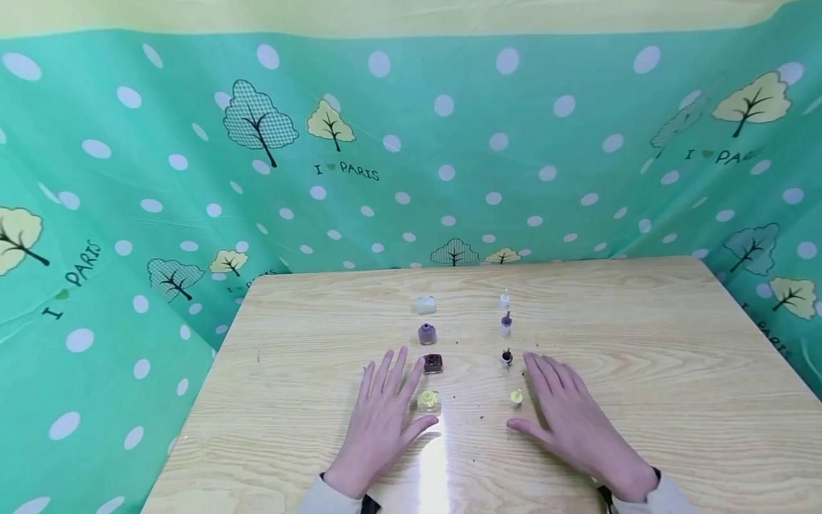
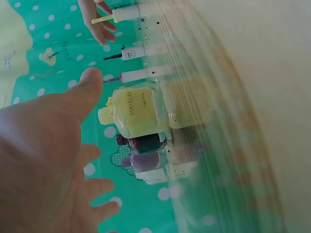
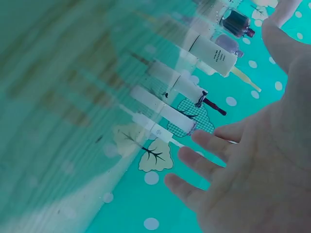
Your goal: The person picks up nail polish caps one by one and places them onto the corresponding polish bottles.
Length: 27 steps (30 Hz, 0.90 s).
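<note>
Plainly, the left hand point(image 1: 380, 422) spreads straight fingers apart, with the yellow bottle point(image 1: 428, 402) and dark bottle point(image 1: 433, 364) to its right and the purple bottle point(image 1: 427, 335) and white bottle point(image 1: 426, 305) beyond its fingertips, while the right hand point(image 1: 571, 412), thumb apart from extended fingers, has brush caps point(image 1: 516, 401) leftward.

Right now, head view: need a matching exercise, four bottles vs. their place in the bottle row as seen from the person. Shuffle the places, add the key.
Things:
1. yellow bottle
2. dark bottle
3. purple bottle
4. whitish bottle

Places:
A. farthest
B. nearest
C. second farthest
D. second nearest

Pairs: 1-B, 2-D, 3-C, 4-A
</note>
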Motion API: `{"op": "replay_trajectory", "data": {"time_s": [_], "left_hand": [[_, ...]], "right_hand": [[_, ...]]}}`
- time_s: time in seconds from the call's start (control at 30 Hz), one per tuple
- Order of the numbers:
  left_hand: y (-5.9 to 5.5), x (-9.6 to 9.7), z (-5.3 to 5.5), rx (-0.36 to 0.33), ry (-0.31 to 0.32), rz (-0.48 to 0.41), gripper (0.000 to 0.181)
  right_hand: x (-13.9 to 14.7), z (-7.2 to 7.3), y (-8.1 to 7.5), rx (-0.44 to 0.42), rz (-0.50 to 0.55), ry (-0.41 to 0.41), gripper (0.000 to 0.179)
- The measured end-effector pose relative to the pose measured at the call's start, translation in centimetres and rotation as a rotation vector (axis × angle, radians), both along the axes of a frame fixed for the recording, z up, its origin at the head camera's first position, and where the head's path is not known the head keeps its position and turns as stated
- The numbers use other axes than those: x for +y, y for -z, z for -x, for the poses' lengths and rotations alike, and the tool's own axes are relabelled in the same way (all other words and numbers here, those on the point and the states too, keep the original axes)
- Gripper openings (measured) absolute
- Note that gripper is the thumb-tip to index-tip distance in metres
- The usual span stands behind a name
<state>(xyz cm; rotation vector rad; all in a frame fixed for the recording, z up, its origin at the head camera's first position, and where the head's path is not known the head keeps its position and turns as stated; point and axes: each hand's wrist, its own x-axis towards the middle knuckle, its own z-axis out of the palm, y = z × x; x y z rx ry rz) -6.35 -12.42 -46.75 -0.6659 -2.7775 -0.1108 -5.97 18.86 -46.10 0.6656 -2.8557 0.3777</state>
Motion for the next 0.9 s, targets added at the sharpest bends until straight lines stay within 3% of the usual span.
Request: {"op": "replay_trajectory", "data": {"time_s": [0.17, 0.53, 0.9], "left_hand": [[-0.1, 0.0, -0.1, -0.060, -0.001, -0.029, 0.083], [-0.5, -0.1, 0.0, -0.185, 0.010, -0.150, 0.074], [-0.3, 0.2, 0.2, -0.240, 0.000, -0.191, 0.068]], "right_hand": [[-0.2, 0.3, -0.4, -0.116, 0.078, 0.020, 0.095], [-0.2, 0.9, -0.8, -0.273, 0.231, 0.002, 0.084], [-0.1, 1.6, -1.0, -0.371, 0.263, -0.008, 0.061]]}}
